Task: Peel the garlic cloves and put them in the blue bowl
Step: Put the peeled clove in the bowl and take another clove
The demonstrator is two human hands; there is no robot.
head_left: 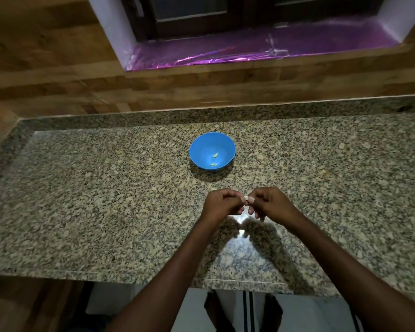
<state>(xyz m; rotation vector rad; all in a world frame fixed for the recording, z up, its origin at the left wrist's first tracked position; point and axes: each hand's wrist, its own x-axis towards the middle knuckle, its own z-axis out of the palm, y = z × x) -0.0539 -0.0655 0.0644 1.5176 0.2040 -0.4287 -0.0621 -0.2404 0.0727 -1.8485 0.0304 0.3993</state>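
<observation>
Meeting above the near half of the granite counter (pixel 106 200), the left hand (pixel 222 203) and the right hand (pixel 271 202) come together knuckle to knuckle, both with fingers curled inward. Between them sits a small pale garlic clove (pixel 246 197), pinched at the spot where the fingertips of the two hands meet. The left hand holds its side with thumb and curled fingers; the right hand grips the other side, its pale fingernails showing just right of the clove. Only a sliver of the clove is visible, so whether its skin is on or partly off cannot be told; it looks whitish at most.

The clove is held in the air above the counter, not resting on it, and the hands cast a shadow on the polished stone just below them, where a bright glare reflects.

The blue bowl (pixel 201 142) stands farther back on the counter, well apart from the hands and a little left of the clove. Inside it lie two peeled cloves (pixel 215 155), one near the middle of the bowl and one closer to its near wall, apart from each other.

Behind the counter rises a wood-patterned wall (pixel 46 68), and above it a window sill covered with shiny purple film (pixel 249 51).
</observation>
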